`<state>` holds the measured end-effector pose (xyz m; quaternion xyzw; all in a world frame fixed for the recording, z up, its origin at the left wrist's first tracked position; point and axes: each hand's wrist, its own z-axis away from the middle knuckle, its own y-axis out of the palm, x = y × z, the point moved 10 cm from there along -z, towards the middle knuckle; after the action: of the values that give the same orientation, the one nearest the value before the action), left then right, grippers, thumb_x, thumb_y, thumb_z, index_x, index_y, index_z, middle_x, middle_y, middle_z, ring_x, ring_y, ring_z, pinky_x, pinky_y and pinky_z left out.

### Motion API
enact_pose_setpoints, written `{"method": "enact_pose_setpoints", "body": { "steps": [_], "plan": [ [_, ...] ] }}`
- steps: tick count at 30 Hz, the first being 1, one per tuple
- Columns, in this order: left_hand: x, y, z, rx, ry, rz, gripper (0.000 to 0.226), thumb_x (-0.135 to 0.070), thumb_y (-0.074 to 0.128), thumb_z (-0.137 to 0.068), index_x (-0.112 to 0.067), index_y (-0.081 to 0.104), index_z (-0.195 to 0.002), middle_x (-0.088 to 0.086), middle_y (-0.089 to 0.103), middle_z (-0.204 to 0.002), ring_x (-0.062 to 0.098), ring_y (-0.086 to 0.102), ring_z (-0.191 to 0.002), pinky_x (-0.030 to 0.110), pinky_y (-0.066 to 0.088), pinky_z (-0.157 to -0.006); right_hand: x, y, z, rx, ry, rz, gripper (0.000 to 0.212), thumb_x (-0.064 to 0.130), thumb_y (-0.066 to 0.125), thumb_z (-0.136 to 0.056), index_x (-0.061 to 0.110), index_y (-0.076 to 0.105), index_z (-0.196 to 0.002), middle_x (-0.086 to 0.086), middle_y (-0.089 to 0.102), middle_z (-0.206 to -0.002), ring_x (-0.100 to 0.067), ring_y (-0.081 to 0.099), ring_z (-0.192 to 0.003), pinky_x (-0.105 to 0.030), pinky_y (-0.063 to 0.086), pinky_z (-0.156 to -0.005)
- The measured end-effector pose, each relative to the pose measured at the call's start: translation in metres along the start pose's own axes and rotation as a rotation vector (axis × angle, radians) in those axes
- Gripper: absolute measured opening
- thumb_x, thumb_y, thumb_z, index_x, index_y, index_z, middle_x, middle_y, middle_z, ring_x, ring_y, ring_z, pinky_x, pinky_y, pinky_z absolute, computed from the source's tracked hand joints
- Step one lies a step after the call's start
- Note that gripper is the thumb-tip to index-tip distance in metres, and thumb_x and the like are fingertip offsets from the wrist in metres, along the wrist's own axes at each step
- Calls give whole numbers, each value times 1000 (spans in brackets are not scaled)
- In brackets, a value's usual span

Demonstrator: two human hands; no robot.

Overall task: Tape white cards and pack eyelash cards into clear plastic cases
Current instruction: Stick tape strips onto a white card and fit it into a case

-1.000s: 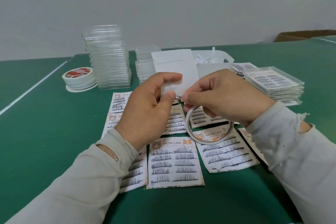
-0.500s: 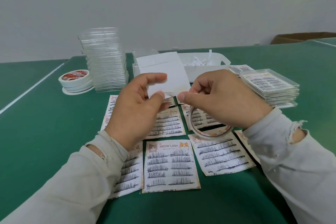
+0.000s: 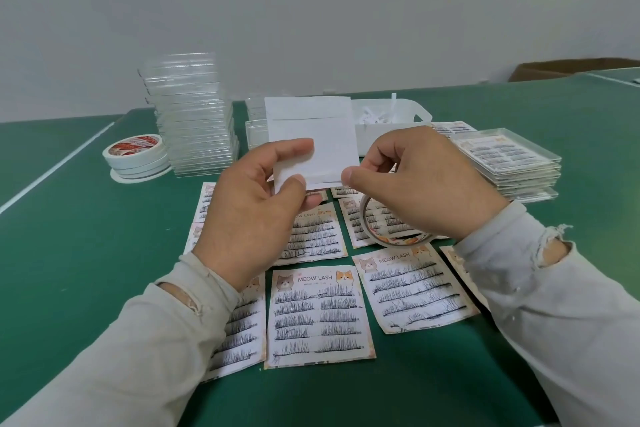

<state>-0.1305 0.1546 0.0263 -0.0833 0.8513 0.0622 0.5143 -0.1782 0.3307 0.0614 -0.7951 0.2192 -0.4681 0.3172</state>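
We see the white card (image 3: 313,135) in the middle of the frame, held up above the counter (image 3: 86,253). It stands almost upright with its flat face toward us. Its long axis runs from bottom to top of the frame and it leans a little to the left. The left hand (image 3: 256,208) pinches its lower left corner between thumb and fingers. The right hand (image 3: 422,184) pinches something at the lower right edge of the card between thumb and forefinger; a pale strip lies along the bottom edge there, but we cannot tell for sure that it is tape. The tape roll (image 3: 391,229) hangs under the right hand, partly hidden by it.

Compared with one second ago, the card is higher in the frame and more of its face shows. The two hands are now further apart; before, their thumbs almost touched.

On the counter under the hands lie the eyelash cards (image 3: 318,315), flat and side by side, with rows of black lashes on them. In the upper left stands a tall stack of clear cases (image 3: 194,118), and we cannot tell if something is inside them. Just left of it is a pile of tape rolls (image 3: 136,156). On the right is a lower stack of filled cases (image 3: 509,163), each with an eyelash card inside. Behind the white card is a white tray (image 3: 398,114) that holds white paper strips (image 3: 377,116).
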Motion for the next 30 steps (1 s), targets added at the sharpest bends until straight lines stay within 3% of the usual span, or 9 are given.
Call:
{"method": "enact_pose_setpoints", "body": {
  "steps": [7, 15, 16, 18, 20, 22, 25, 28, 30],
  "plan": [
    [-3, 1, 1, 10, 27, -61, 40, -8, 61, -89, -39, 75, -110, -3, 71, -123, 19, 76, -95, 29, 61, -81, -10, 5, -2, 18, 68, -9, 34, 46, 75, -83, 18, 66, -66, 17, 54, -44, 0, 47, -41, -22, 37, -51],
    [-4, -2, 1, 8, 34, -164, 40, -14, 52, -92, -46, 71, -105, -13, 72, -115, 15, 76, -89, 38, 60, -84, -9, 7, -3, 37, 35, -87, 29, 39, 77, -83, 16, 71, -67, 16, 59, -50, 0, 49, -43, -16, 41, -46],
    [-4, -1, 1, 12, 33, -171, 42, -12, 49, -94, -47, 70, -105, -16, 71, -116, 14, 76, -88, 38, 59, -85, -10, 8, -4, 54, 39, -125, 26, 34, 77, -83, 13, 72, -68, 14, 61, -51, -3, 52, -45, -17, 44, -47],
    [-4, -2, 1, 7, 34, -156, 45, -8, 44, -97, -44, 69, -105, -14, 69, -117, 14, 76, -89, 40, 59, -87, -14, 11, -5, 93, 60, -221, 20, 25, 76, -83, 10, 75, -71, 2, 74, -67, -24, 69, -65, -37, 60, -65],
    [-6, -3, 1, -19, 40, -101, 42, -7, 41, -100, -39, 66, -107, -12, 66, -118, 14, 76, -89, 41, 61, -86, -16, 13, -6, 116, 77, -295, 17, 24, 76, -83, 12, 77, -72, -13, 76, -79, -38, 70, -77, -48, 60, -76],
    [-10, -7, 1, -80, 62, -42, 37, -10, 37, -103, -38, 62, -107, -9, 63, -120, 19, 76, -89, 35, 62, -80, -15, 15, -5, 127, 76, -361, 16, 23, 76, -84, 14, 78, -71, -15, 76, -82, -22, 57, -51, -32, 51, -54],
    [-14, -9, 3, -135, 94, 20, 27, -19, 40, -106, -37, 59, -112, 4, 65, -124, 21, 76, -92, 33, 63, -76, -11, 18, -4, 104, 56, -424, 15, 20, 77, -84, 13, 78, -71, -6, 77, -77, -5, 47, -46, -17, 42, -48],
    [-11, 1, 6, -70, 78, 25, 23, -20, 58, -100, -34, 63, -118, -11, 71, -114, 14, 74, -94, 34, 62, -82, -11, 16, -5, 61, 28, -396, 16, 19, 77, -84, 11, 78, -71, -1, 77, -74, -24, 68, -67, -31, 59, -69],
    [-3, 6, 6, -43, 23, 35, 30, -8, 63, -98, -30, 65, -118, -18, 74, -103, 10, 74, -90, 32, 61, -87, -9, 15, -5, 58, 7, -382, 16, 18, 77, -85, 12, 77, -71, -1, 76, -73, -33, 71, -77, -42, 60, -78]
  ]
}}
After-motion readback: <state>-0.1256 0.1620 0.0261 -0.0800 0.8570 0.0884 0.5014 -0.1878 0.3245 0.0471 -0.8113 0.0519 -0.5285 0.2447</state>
